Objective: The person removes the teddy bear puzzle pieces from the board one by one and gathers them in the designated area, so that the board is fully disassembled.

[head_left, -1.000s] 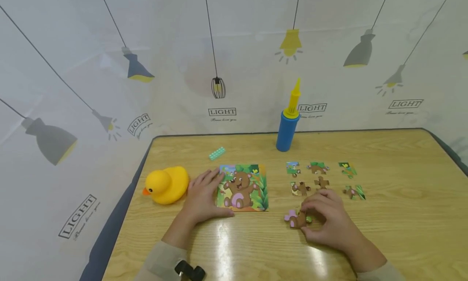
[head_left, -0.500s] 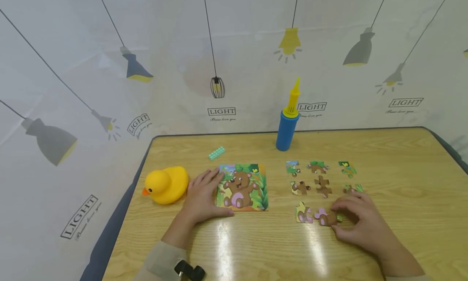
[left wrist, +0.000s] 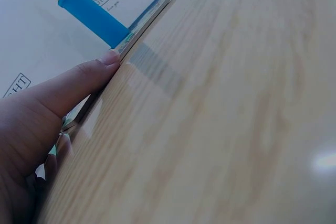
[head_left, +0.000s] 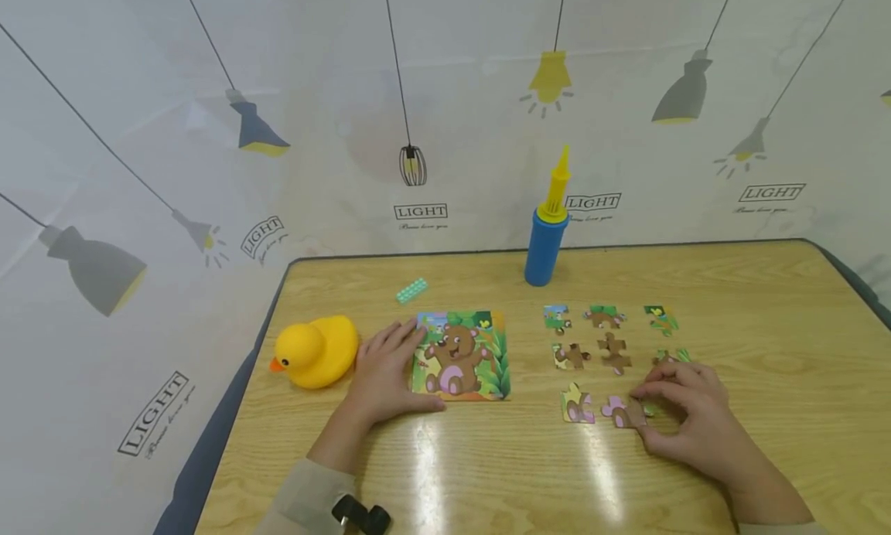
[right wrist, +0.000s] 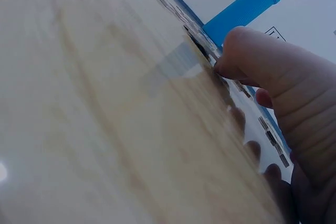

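Observation:
A bear picture puzzle board (head_left: 462, 356) lies flat on the wooden table (head_left: 766, 303). My left hand (head_left: 393, 369) rests on its left edge with straight fingers, and the thumb (left wrist: 79, 82) lies against the board's near edge (left wrist: 142, 24). My right hand (head_left: 654, 411) has curled fingers and pinches a brown and pink puzzle piece (head_left: 622, 411) that lies on the table. A yellow and pink piece (head_left: 578, 406) sits just left of it. Several loose pieces (head_left: 604, 318) lie in rows beyond the right hand (right wrist: 273, 72).
A yellow rubber duck (head_left: 316, 351) sits left of my left hand. A blue pump with a yellow nozzle (head_left: 546, 237) stands at the table's back edge, and a small green block (head_left: 412, 291) lies behind the board. Patterned curtain walls surround the table.
My right hand slid the brown and pink piece to the right, uncovering the yellow and pink piece. The left hand has stayed on the board.

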Demonstrator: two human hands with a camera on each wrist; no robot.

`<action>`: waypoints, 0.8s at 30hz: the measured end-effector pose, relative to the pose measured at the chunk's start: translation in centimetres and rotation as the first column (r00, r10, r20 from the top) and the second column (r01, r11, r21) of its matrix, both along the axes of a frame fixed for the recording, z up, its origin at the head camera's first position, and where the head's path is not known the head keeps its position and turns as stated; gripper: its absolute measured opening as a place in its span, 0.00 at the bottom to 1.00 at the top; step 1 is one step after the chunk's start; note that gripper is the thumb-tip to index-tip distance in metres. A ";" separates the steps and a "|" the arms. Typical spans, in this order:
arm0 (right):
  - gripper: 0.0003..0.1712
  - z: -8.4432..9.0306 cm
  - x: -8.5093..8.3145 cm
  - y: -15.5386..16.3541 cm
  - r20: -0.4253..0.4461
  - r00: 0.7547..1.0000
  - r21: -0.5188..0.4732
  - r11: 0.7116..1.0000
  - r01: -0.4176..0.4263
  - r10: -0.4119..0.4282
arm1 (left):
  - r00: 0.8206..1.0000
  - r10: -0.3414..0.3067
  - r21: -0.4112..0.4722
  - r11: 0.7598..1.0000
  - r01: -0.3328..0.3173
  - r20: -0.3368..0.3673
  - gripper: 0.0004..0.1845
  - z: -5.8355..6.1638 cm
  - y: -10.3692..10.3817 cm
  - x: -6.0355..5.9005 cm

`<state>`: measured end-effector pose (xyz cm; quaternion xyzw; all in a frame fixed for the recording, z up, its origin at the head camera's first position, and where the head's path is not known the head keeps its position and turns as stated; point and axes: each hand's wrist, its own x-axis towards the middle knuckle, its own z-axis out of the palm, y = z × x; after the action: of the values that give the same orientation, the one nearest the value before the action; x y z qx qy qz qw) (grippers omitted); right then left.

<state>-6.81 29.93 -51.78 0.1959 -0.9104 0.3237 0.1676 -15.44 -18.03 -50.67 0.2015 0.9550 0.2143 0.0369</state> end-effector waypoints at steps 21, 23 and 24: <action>0.27 -0.2 -0.5 -0.4 -0.032 0.999 -0.061 0.998 0.027 -0.029 | 1.000 0.003 0.017 1.000 -0.003 -0.008 0.70 -0.8 -0.1 -0.3; 0.26 -0.3 -0.7 -0.4 -0.060 0.997 -0.060 0.998 0.037 -0.041 | 1.000 0.005 0.019 1.000 -0.005 -0.008 0.71 -0.9 -0.2 -0.3; 0.25 -0.4 -0.7 -0.4 -0.073 0.996 -0.063 0.997 0.039 -0.044 | 1.000 0.008 0.016 1.000 -0.008 -0.008 0.71 -0.9 -0.2 -0.3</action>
<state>-7.56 29.49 -52.18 0.1835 -0.8969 0.3407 0.2141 -15.69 -18.27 -51.52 0.1990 0.9542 0.2212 0.0304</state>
